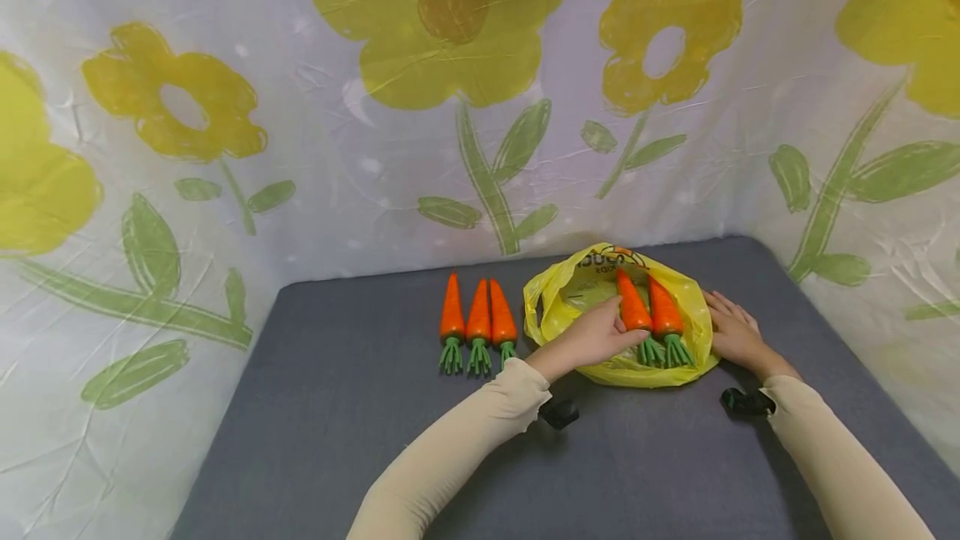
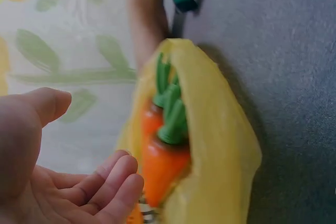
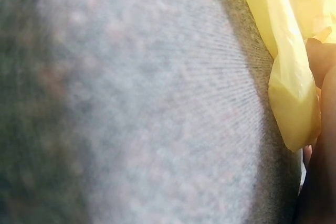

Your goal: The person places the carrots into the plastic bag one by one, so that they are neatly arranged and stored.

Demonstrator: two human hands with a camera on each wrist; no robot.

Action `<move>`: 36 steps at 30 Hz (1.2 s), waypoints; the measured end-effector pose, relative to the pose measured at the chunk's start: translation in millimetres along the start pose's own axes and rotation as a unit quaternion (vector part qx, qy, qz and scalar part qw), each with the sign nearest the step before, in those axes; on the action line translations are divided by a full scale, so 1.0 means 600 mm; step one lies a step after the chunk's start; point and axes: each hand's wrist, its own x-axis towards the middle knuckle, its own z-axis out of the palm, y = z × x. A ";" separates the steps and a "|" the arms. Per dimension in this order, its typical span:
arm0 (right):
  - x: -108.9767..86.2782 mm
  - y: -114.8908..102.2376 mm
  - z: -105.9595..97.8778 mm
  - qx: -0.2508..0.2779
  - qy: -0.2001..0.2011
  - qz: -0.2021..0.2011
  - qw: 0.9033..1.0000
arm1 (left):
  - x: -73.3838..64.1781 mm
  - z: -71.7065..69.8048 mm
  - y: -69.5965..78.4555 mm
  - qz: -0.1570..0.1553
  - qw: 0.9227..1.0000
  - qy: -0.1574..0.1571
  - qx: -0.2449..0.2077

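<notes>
A yellow plastic bag point(image 1: 551, 311) lies on the table with its mouth spread open. Two toy carrots point(image 1: 666, 311) with green tops rest in it side by side. My left hand point(image 1: 592, 336) is over the bag's mouth, overlapping the left carrot in the head view. In the left wrist view its thumb point(image 2: 55, 103) stands apart from the fingers point(image 2: 118, 182), with nothing between them, close to the carrots. My right hand point(image 1: 738, 332) holds the bag's right side. A fold of the bag point(image 3: 294, 103) lies against its fingers in the right wrist view.
Three more toy carrots point(image 1: 478, 319) lie in a row left of the bag, tops toward me. The grey table point(image 1: 360, 415) ends at the back against a flower-printed curtain point(image 1: 337, 215). Black wrist straps point(image 1: 742, 401) hang below both sleeves.
</notes>
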 end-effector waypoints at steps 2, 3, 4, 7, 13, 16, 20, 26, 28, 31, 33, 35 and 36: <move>0.000 -0.001 -0.001 0.000 0.001 -0.001 1.000 | -0.016 -0.009 0.003 0.005 1.000 0.003 -0.012; 0.000 -0.001 -0.002 0.001 0.001 -0.002 1.000 | -0.024 -0.014 0.004 0.010 1.000 0.006 -0.012; 0.000 -0.001 -0.002 0.001 0.001 -0.003 1.000 | -0.032 -0.019 0.004 0.015 1.000 0.011 -0.010; -0.001 0.000 -0.003 0.003 0.001 -0.005 1.000 | -0.056 -0.034 0.003 0.033 0.999 0.020 -0.003; -0.002 0.004 -0.001 0.002 0.006 -0.007 1.000 | -0.108 -0.064 -0.006 0.049 0.998 0.032 0.005; -0.004 0.003 0.001 0.002 0.015 -0.003 1.000 | -0.132 -0.079 -0.015 0.049 0.998 0.045 0.011; -0.005 0.001 0.002 0.000 0.011 -0.001 1.000 | -0.160 -0.101 -0.038 0.049 0.996 0.069 0.011; -0.005 -0.006 -0.001 -0.009 -0.002 0.004 1.000 | -0.193 -0.135 -0.085 0.042 0.993 0.108 -0.019; -0.005 -0.006 -0.001 -0.010 -0.003 0.005 1.000 | -0.201 -0.145 -0.103 0.031 0.991 0.129 -0.027; -0.004 -0.005 0.000 -0.012 0.000 0.003 1.000 | -0.210 -0.156 -0.132 0.014 0.986 0.166 -0.028; -0.003 -0.005 0.000 -0.011 0.001 0.001 1.000 | -0.214 -0.161 -0.152 0.000 0.981 0.191 -0.028; -0.002 -0.006 0.000 -0.009 0.001 0.000 1.000 | -0.216 -0.166 -0.171 -0.015 0.976 0.215 -0.032; -0.002 -0.005 0.001 -0.010 0.002 -0.002 1.000 | -0.216 -0.167 -0.181 -0.024 0.974 0.224 -0.035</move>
